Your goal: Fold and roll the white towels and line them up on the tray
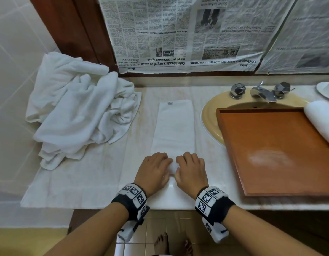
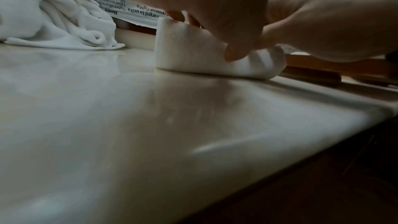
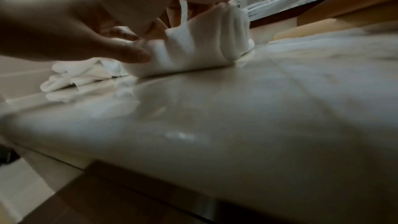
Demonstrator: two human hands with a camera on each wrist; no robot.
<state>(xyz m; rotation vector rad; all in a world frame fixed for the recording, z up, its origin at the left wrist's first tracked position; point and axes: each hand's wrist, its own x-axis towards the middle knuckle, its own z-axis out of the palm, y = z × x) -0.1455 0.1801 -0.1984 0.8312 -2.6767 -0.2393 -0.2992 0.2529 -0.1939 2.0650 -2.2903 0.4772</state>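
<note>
Your left hand (image 1: 154,168) and right hand (image 1: 191,169) sit side by side, palms down, fingers curled forward, thumbs tucked underneath, wrists low.

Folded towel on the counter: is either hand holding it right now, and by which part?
Both. The left hand and right hand grip the towel at its near end, fingers curled round the started roll; the far end lies flat.

Pale marble counter (image 1: 211,193), tan basin (image 1: 211,115), chrome tap (image 1: 261,92), newspaper-covered wall (image 1: 178,34), tiled floor (image 1: 141,244)
</note>
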